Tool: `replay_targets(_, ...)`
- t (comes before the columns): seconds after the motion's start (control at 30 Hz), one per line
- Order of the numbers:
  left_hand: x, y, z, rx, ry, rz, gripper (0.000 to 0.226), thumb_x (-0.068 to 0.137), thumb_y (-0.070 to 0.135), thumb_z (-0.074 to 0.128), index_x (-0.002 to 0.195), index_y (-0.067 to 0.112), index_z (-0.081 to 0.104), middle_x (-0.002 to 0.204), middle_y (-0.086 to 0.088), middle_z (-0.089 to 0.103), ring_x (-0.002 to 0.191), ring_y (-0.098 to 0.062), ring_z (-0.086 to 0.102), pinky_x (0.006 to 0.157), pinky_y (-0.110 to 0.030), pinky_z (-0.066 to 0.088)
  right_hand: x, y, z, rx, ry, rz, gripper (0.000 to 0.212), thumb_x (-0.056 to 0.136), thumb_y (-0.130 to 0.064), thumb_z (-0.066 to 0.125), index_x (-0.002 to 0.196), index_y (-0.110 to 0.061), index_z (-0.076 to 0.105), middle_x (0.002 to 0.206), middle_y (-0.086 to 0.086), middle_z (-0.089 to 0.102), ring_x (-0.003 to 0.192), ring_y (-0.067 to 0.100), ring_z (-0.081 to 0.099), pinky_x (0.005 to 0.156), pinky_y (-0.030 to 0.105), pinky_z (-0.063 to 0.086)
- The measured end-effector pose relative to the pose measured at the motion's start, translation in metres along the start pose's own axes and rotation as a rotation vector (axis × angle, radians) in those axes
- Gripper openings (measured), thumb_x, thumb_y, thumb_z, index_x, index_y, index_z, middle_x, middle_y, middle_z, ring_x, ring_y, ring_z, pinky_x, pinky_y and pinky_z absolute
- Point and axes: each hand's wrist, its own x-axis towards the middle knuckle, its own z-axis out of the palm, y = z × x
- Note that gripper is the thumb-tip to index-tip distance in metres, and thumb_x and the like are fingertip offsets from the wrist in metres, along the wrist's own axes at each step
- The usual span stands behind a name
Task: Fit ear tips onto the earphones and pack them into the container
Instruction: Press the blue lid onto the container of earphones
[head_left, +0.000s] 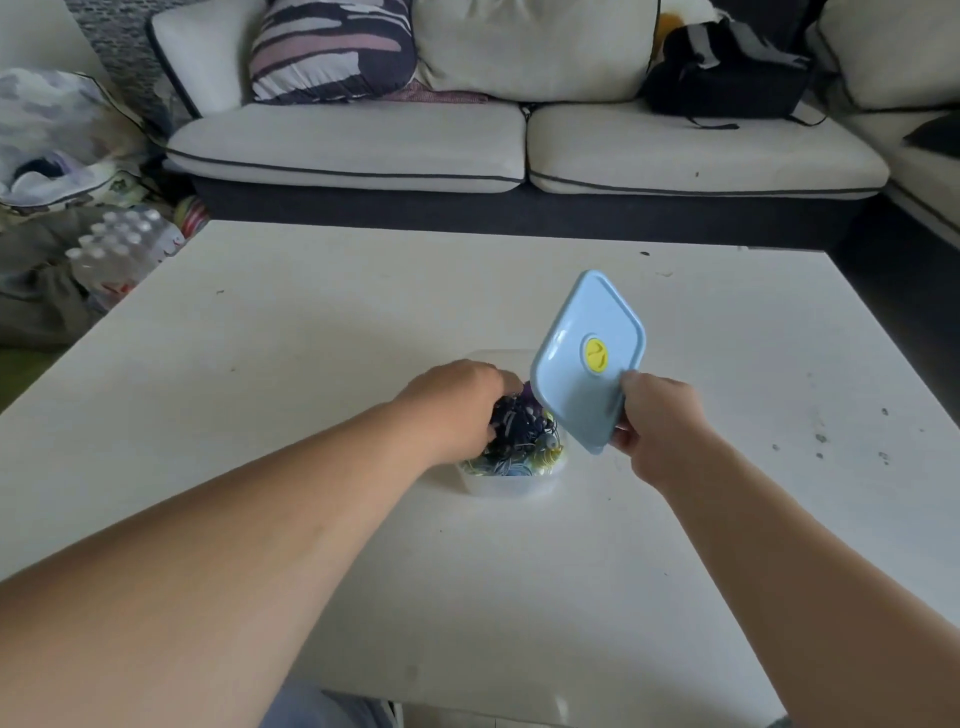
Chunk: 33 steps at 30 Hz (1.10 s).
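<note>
Two bare hands work over a clear plastic container (498, 486) near the middle of a white table (311, 312). The left hand (457, 405) reaches in, fingers curled around a dark tangle of earphones (519, 421) heaped inside, probably to lift or press it. The right hand (660, 421) pinches a corner of the pale blue lid (587, 358), tilted up and aside, seemingly to leave the opening free.

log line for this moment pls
left hand: on tangled dark earphones in clear plastic container | right hand: holds light blue plastic lid tilted, off container
</note>
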Motion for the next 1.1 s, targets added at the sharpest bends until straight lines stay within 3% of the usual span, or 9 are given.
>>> replay_targets(0.2, 0.014, 0.001, -0.004, 0.086, -0.011, 0.048, 0.042, 0.091, 0.016, 0.066, 0.129, 0.035, 0.065, 0.11, 0.004, 0.057, 0.109, -0.026, 0.059, 0.09, -0.039, 0.052, 0.005, -0.005, -0.002, 0.057, 0.01, 0.019, 0.013, 0.094, -0.004, 0.049, 0.092, -0.012, 0.059, 0.086, 0.009, 0.058, 0.076, 0.025, 0.055, 0.07, 0.038, 0.054)
replay_targets(0.33, 0.005, 0.001, -0.032, -0.111, 0.036, 0.02, 0.039, 0.082, 0.023, 0.081, 0.117, 0.033, 0.067, 0.101, 0.01, 0.064, 0.093, -0.016, 0.063, 0.079, -0.033, 0.052, 0.009, -0.005, -0.003, 0.047, 0.001, 0.014, 0.014, 0.094, -0.004, 0.048, 0.091, -0.012, 0.06, 0.086, 0.008, 0.058, 0.074, 0.025, 0.054, 0.069, 0.036, 0.053)
replay_targets(0.43, -0.01, 0.002, -0.04, -0.204, -0.097, 0.007, 0.035, 0.076, 0.023, 0.088, 0.104, 0.034, 0.07, 0.093, 0.016, 0.069, 0.086, -0.008, 0.066, 0.073, -0.028, 0.053, 0.009, -0.004, 0.0, 0.024, -0.005, 0.018, 0.014, 0.093, -0.005, 0.048, 0.087, -0.013, 0.058, 0.087, 0.009, 0.059, 0.078, 0.027, 0.056, 0.072, 0.039, 0.053)
replay_targets(0.5, -0.015, 0.004, -0.032, -0.105, -0.187, 0.011, 0.025, 0.078, 0.023, 0.086, 0.1, 0.03, 0.075, 0.095, 0.016, 0.071, 0.088, -0.009, 0.067, 0.077, -0.026, 0.054, 0.007, -0.002, 0.002, 0.008, -0.007, 0.021, 0.015, 0.093, -0.005, 0.049, 0.084, -0.013, 0.058, 0.088, 0.01, 0.06, 0.078, 0.028, 0.055, 0.072, 0.039, 0.052)
replay_targets(0.67, -0.01, 0.011, -0.012, 0.014, -0.197, 0.012, 0.012, 0.082, 0.022, 0.08, 0.092, 0.027, 0.075, 0.094, 0.01, 0.065, 0.083, -0.016, 0.059, 0.069, -0.024, 0.046, 0.005, 0.002, 0.006, -0.049, -0.016, -0.007, 0.012, 0.091, -0.006, 0.048, 0.093, -0.013, 0.056, 0.087, 0.011, 0.053, 0.076, 0.027, 0.046, 0.068, 0.037, 0.045)
replay_targets(0.8, -0.01, 0.015, 0.005, -0.008, -0.136, 0.01, 0.008, 0.086, 0.018, 0.07, 0.082, 0.015, 0.075, 0.078, -0.01, 0.064, 0.068, -0.022, 0.047, 0.06, -0.026, 0.039, 0.006, 0.002, 0.006, -0.098, 0.016, -0.052, 0.028, 0.093, -0.008, 0.048, 0.113, 0.009, 0.059, 0.089, 0.011, 0.056, 0.076, 0.027, 0.051, 0.065, 0.037, 0.05)
replay_targets(0.9, -0.013, 0.013, 0.008, -0.028, -0.138, -0.032, 0.017, 0.086, 0.017, 0.068, 0.069, 0.015, 0.067, 0.061, 0.004, 0.053, 0.065, -0.021, 0.046, 0.053, -0.025, 0.033, 0.005, 0.0, 0.008, -0.092, 0.011, -0.08, 0.023, 0.094, -0.01, 0.05, 0.106, 0.007, 0.06, 0.089, 0.011, 0.057, 0.076, 0.026, 0.053, 0.064, 0.036, 0.054)
replay_targets(1.0, -0.018, 0.009, -0.006, -0.146, -0.214, -0.067, 0.014, 0.089, 0.018, 0.068, 0.076, 0.021, 0.071, 0.07, 0.015, 0.06, 0.073, -0.015, 0.054, 0.058, -0.02, 0.039, 0.001, 0.0, 0.01, -0.156, -0.004, -0.13, 0.01, 0.096, -0.014, 0.053, 0.09, -0.011, 0.06, 0.088, 0.011, 0.058, 0.078, 0.025, 0.055, 0.076, 0.049, 0.062)
replay_targets(1.1, -0.028, -0.003, -0.022, -0.297, -0.08, -0.198, 0.023, 0.085, 0.008, 0.062, 0.094, 0.019, 0.08, 0.091, 0.006, 0.076, 0.08, -0.011, 0.063, 0.07, -0.019, 0.049, -0.004, 0.001, 0.013, -0.215, -0.025, -0.154, 0.012, 0.096, -0.016, 0.056, 0.089, -0.009, 0.063, 0.085, 0.009, 0.059, 0.076, 0.026, 0.055, 0.082, 0.056, 0.06)
